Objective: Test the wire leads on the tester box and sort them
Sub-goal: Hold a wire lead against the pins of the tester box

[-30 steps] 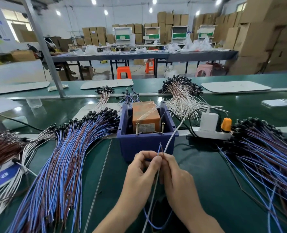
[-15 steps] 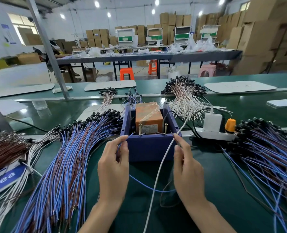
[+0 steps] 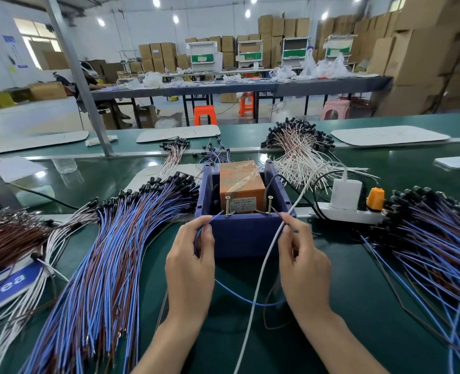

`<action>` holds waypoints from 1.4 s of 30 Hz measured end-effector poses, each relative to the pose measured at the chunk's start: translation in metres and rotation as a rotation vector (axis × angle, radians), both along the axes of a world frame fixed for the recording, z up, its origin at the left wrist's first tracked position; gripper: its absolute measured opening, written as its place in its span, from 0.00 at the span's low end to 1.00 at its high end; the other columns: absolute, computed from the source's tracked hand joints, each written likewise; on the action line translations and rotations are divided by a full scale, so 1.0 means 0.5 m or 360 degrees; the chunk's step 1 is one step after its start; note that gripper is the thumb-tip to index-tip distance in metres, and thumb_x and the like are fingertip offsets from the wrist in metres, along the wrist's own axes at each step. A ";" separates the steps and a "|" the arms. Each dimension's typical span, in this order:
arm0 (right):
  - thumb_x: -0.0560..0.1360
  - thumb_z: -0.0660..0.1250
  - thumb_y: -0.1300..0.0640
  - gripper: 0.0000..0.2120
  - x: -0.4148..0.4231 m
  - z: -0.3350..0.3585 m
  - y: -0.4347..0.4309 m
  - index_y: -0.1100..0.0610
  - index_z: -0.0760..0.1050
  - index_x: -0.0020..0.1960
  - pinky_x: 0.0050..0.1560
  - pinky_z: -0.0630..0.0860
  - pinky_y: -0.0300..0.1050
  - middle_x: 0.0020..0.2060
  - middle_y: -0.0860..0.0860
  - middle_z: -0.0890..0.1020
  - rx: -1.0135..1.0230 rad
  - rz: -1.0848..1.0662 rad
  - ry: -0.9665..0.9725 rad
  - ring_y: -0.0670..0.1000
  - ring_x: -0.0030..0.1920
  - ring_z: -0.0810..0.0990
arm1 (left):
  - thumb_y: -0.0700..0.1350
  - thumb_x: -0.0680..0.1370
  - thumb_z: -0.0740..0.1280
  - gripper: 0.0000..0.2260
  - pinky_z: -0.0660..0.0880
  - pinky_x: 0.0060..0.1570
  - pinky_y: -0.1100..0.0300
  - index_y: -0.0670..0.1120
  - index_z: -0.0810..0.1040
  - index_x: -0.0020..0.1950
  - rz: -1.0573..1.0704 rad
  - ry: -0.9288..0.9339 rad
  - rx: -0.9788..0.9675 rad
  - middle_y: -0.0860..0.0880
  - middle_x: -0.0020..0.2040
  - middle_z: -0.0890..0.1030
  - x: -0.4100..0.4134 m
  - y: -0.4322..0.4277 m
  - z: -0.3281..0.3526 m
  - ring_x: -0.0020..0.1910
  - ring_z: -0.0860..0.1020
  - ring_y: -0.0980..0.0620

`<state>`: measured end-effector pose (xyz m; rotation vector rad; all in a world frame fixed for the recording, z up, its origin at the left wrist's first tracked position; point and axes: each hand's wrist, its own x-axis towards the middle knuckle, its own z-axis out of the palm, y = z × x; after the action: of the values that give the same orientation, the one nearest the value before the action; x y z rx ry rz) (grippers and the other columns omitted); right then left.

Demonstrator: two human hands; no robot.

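Observation:
The tester box is a blue plastic bin holding an orange taped unit with two upright screws at its front. My left hand pinches the blue lead, whose tip reaches the left screw. My right hand pinches the brown lead's end, which points at the right screw. The blue lead sags in a loop between both hands. A white cable crosses in front of my right hand.
A large pile of blue and brown leads lies left of the box, another on the right. A white lead pile sits behind. A power strip with a charger and orange plug is at the right.
My hands parted from a joint pinch in front of the box and moved up to its front rim, each bringing one lead end to a screw.

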<state>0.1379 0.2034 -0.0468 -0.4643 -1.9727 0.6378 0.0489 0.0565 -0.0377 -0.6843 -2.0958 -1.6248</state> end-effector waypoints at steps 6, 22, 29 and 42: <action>0.84 0.54 0.50 0.15 0.000 0.007 -0.004 0.53 0.74 0.65 0.21 0.65 0.39 0.23 0.42 0.68 0.0014 -0.0014 -0.0055 0.40 0.22 0.68 | 0.47 0.83 0.64 0.08 0.68 0.40 0.65 0.53 0.79 0.60 -0.0035 0.0002 -0.0028 0.61 0.39 0.75 -0.004 0.003 -0.001 0.36 0.72 0.61; 0.81 0.62 0.56 0.14 -0.002 0.000 -0.004 0.48 0.67 0.65 0.18 0.68 0.43 0.23 0.39 0.62 0.0051 -0.0013 -0.0068 0.44 0.20 0.68 | 0.46 0.83 0.64 0.08 0.68 0.39 0.69 0.54 0.79 0.59 -0.0021 0.0050 -0.0061 0.62 0.39 0.76 -0.008 0.001 -0.001 0.36 0.73 0.62; 0.83 0.56 0.52 0.14 -0.001 0.000 -0.004 0.52 0.74 0.65 0.21 0.72 0.47 0.22 0.43 0.70 0.0024 -0.0040 -0.0060 0.45 0.21 0.72 | 0.46 0.83 0.64 0.08 0.67 0.38 0.68 0.55 0.79 0.59 -0.0020 0.0048 -0.0070 0.62 0.39 0.76 -0.006 0.000 0.000 0.35 0.73 0.61; 0.83 0.55 0.46 0.12 0.043 0.012 -0.048 0.40 0.70 0.64 0.28 0.65 0.27 0.27 0.38 0.73 0.0055 0.0403 -0.0120 0.36 0.26 0.72 | 0.45 0.83 0.62 0.06 0.77 0.36 0.58 0.51 0.77 0.48 -0.0648 -0.0970 0.0630 0.46 0.43 0.84 0.089 0.006 0.043 0.42 0.79 0.47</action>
<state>0.1595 0.1795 -0.0407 -0.2209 -2.1301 0.7515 0.0935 0.0595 -0.0164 -0.5456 -1.9732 -2.6591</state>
